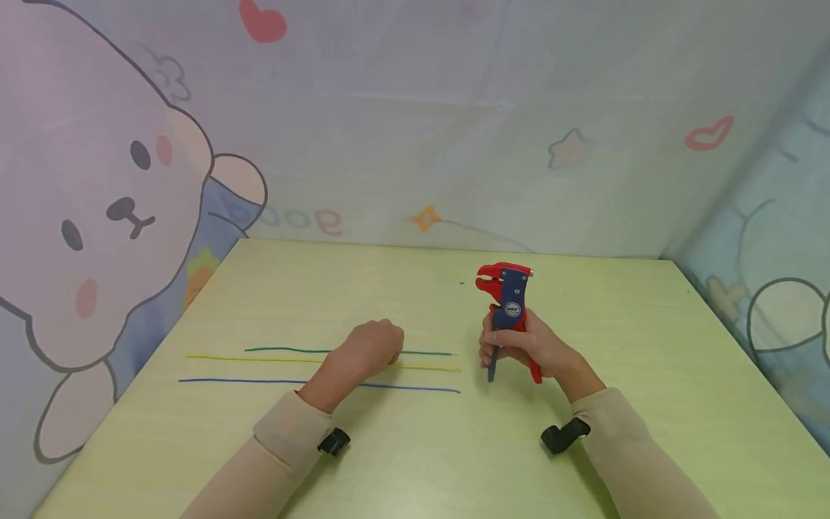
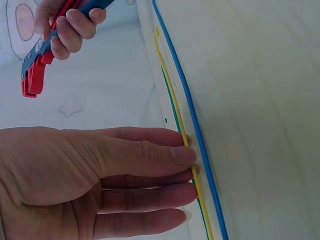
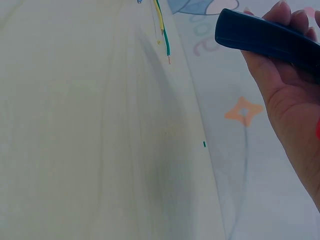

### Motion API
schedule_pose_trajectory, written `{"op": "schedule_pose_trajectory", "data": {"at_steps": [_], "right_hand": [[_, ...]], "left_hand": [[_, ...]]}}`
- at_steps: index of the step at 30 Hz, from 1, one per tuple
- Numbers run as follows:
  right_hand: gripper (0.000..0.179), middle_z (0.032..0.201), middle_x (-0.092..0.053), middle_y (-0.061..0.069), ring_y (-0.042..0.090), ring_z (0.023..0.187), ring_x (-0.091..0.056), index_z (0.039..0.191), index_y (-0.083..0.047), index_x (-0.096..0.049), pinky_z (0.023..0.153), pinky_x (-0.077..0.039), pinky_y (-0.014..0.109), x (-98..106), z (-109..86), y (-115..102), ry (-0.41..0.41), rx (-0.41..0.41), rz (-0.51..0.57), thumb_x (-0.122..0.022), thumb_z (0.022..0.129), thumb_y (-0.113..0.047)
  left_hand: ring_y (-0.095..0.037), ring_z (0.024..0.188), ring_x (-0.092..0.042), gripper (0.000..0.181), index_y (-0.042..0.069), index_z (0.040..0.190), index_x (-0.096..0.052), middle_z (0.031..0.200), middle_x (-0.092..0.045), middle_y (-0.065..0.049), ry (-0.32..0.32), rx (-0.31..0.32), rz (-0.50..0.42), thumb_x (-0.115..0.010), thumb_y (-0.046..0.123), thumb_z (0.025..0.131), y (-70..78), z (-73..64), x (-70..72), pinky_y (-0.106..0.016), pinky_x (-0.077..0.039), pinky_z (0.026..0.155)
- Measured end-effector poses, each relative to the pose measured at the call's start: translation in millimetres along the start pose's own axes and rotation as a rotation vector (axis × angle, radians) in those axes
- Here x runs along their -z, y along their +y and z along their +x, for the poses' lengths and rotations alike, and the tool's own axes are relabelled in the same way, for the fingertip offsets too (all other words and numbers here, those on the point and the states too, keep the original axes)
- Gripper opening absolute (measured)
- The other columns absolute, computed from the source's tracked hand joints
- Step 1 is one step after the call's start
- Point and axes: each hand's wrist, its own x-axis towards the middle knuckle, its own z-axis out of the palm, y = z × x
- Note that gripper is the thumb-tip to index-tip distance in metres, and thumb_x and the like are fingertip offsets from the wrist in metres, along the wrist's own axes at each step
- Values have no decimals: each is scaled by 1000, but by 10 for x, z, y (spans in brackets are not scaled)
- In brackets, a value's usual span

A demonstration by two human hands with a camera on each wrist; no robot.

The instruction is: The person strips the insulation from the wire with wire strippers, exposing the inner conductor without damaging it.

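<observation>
My right hand [image 1: 528,346] grips a red and blue wire stripper [image 1: 512,288] upright, its red jaws at the top pointing left. In the right wrist view only one dark handle [image 3: 265,40] of the tool shows. My left hand [image 1: 366,349] reaches over three wires on the table. Its thumb and index finger pinch the yellow wire [image 2: 200,192], as the left wrist view shows. Just beyond lies the green wire [image 1: 285,349], with a bare copper tip [image 3: 169,60] at its right end. Nearest my body is the blue wire [image 1: 240,380], passing under my left wrist.
A tiny green scrap [image 1: 462,283] lies farther back on the pale table [image 1: 415,461]. One small yellow scrap [image 3: 159,42] is close to the wires' right ends. Behind the table hangs a printed cloth [image 1: 402,130], and cloth also borders the sides.
</observation>
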Motion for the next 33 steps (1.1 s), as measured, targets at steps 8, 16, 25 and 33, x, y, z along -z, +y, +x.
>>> {"op": "schedule_pose_trajectory", "data": {"at_steps": [8, 16, 25, 33], "right_hand": [[12, 83, -61, 9, 26, 80, -66, 100, -4, -55, 81, -56, 42, -6, 6, -1, 3, -5, 5, -46, 98, 4], [14, 84, -61, 10, 26, 80, -65, 100, -3, -56, 81, -56, 42, -12, 3, -17, 5, 0, 10, -45, 98, 5], [13, 84, -61, 9, 26, 80, -65, 100, -3, -56, 81, -56, 42, -2, 4, -21, 4, -5, 20, -45, 98, 5], [13, 84, -61, 9, 26, 80, -65, 100, -3, -56, 81, -56, 42, -14, 8, -20, 12, -7, 11, -45, 98, 4]], "left_hand": [[-12, 58, -20, 45, 14, 55, -40, 62, -26, 2, 4, 8, -3, -62, -12, 85, -2, -22, -10, -26, -22, 50], [-12, 61, -29, 28, 9, 68, -58, 67, -40, 2, -10, 25, 24, -67, -7, 88, 46, -64, 46, -25, -30, 53], [-9, 60, -29, 28, 12, 62, -63, 63, -33, 8, -150, -99, -90, -75, 2, 84, 220, -157, 160, -25, -28, 53], [-8, 54, -25, 40, 16, 56, -50, 58, -30, 7, -151, -135, 5, -74, -4, 80, 267, -119, 27, -24, -23, 49]]}}
